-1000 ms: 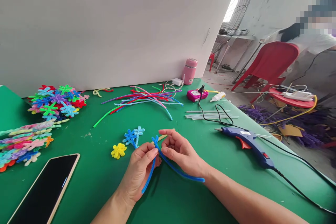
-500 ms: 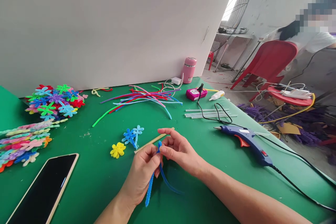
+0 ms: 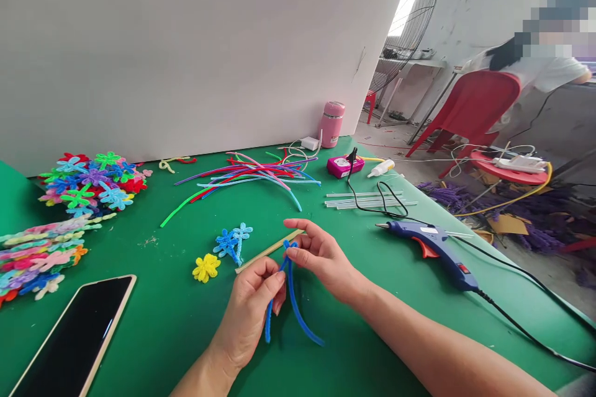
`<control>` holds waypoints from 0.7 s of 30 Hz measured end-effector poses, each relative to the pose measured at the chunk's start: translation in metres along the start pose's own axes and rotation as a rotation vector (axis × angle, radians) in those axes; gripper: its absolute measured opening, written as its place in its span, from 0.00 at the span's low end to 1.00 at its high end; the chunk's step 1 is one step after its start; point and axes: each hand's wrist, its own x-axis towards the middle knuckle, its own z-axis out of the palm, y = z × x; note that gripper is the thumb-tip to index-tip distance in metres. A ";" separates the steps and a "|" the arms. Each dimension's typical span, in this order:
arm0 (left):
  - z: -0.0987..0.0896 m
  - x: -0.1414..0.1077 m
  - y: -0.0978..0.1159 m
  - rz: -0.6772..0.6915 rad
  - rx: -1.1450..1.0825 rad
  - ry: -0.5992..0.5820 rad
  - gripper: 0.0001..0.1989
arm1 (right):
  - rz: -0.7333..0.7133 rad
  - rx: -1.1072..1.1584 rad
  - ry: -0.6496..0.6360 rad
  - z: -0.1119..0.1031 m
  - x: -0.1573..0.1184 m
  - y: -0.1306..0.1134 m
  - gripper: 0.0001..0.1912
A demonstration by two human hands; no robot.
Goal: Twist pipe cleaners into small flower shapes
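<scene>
A blue pipe cleaner point(image 3: 298, 311) is bent at its top, with two ends hanging down. My left hand point(image 3: 254, 304) pinches it at one strand below the bend. My right hand point(image 3: 321, 260) grips the bend between thumb and fingers. Behind my hands a flat wooden stick point(image 3: 266, 252) lies on the green table point(image 3: 177, 335). To the left of the stick are a blue pipe-cleaner flower point(image 3: 227, 242), a light blue flower point(image 3: 242, 232) and a yellow flower point(image 3: 206, 267).
Loose coloured pipe cleaners point(image 3: 251, 175) lie at the back. A heap of finished flowers point(image 3: 93, 183) and a phone point(image 3: 74, 335) are on the left. Glue sticks point(image 3: 363, 201), a glue gun point(image 3: 433, 248) and its cord are on the right. A person sits on a red chair point(image 3: 475, 105).
My right hand has moved slightly up and away from my left, drawing the bend upward. The strand below my left hand now hangs shorter. The view has shifted slightly.
</scene>
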 end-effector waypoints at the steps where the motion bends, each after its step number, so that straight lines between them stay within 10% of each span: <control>1: -0.001 0.001 0.000 -0.017 -0.043 -0.004 0.10 | 0.007 0.006 0.001 0.000 0.000 -0.001 0.22; 12: -0.009 0.001 0.008 -0.163 -0.300 -0.277 0.11 | 0.222 0.254 -0.090 -0.002 -0.001 -0.004 0.21; 21: -0.002 0.000 0.006 -0.204 -0.170 -0.189 0.11 | 0.129 0.087 -0.122 -0.002 -0.001 0.000 0.21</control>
